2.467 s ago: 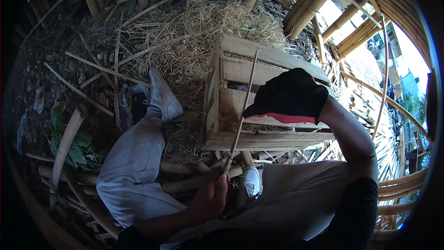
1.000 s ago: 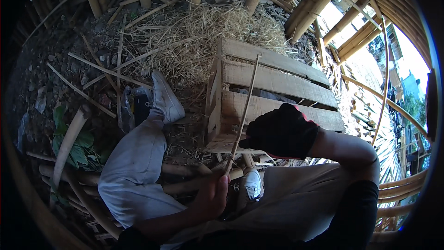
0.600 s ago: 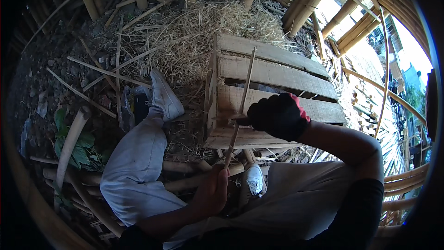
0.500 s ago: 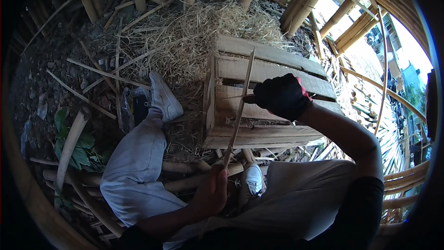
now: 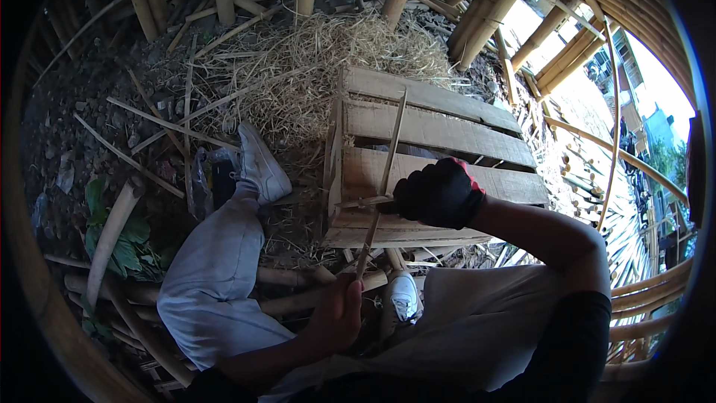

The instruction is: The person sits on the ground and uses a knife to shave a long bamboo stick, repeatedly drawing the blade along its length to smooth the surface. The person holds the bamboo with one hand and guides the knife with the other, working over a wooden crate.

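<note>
My bare left hand (image 5: 339, 317) is closed around the lower end of a long, thin bamboo strip (image 5: 394, 134), which slants up and away over a slatted wooden crate (image 5: 440, 128). My right hand (image 5: 436, 192), in a black glove with red at the cuff, is curled beside the strip's middle. From its fingers a thin, pale, blade-like tool (image 5: 359, 202) pokes out to the left, crossing the strip. The glove hides the rest of that tool, so its exact kind cannot be told.
Behind the crate lies a heap of bamboo shavings (image 5: 298, 67). Loose bamboo strips (image 5: 168, 121) and a plastic bag (image 5: 200, 186) are on the dark ground at left. Thick bamboo poles (image 5: 496, 7) stand at the back. My shoes (image 5: 262, 168) rest left of and before the crate.
My right hand has slid along the strip toward me, bringing the blade-like tool nearer my left hand. My left hand still holds the strip's lower end.
</note>
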`<state>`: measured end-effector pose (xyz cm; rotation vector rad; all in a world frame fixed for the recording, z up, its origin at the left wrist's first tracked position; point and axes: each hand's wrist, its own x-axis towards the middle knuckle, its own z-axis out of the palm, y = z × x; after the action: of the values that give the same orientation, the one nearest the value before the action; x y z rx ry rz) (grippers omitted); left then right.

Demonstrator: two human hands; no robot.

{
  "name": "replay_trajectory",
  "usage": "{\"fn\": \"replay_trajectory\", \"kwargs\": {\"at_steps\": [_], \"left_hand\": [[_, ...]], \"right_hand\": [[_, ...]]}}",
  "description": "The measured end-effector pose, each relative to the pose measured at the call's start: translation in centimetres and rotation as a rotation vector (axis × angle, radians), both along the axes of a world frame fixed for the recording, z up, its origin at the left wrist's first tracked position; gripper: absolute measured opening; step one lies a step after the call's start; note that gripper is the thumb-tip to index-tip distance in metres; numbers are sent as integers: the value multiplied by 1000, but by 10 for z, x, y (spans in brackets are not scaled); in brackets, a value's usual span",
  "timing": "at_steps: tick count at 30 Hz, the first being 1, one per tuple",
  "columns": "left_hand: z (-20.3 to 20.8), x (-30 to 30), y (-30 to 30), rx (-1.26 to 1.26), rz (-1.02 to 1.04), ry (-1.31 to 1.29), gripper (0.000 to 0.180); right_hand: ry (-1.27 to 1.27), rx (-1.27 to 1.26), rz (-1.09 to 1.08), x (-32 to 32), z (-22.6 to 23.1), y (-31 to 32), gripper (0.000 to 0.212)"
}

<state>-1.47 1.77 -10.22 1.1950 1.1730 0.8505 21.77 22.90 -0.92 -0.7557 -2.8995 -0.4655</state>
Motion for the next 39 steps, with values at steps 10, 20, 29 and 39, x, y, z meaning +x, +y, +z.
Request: {"fn": "replay_trajectory", "kwargs": {"at_steps": [10,20,29,39], "left_hand": [[-1,4,2,39,-8,-16,30],[21,5,4,68,19,84,27],[25,6,2,-25,24,103,30],[15,5,0,56,19,122,32]], "right_hand": [[-151,42,-225,5,21,46,44],[-198,181,-289,22,26,76,54],[-89,147,-160,23,8,47,43],[-83,-82,-167,4,-3,-2,62]]}}
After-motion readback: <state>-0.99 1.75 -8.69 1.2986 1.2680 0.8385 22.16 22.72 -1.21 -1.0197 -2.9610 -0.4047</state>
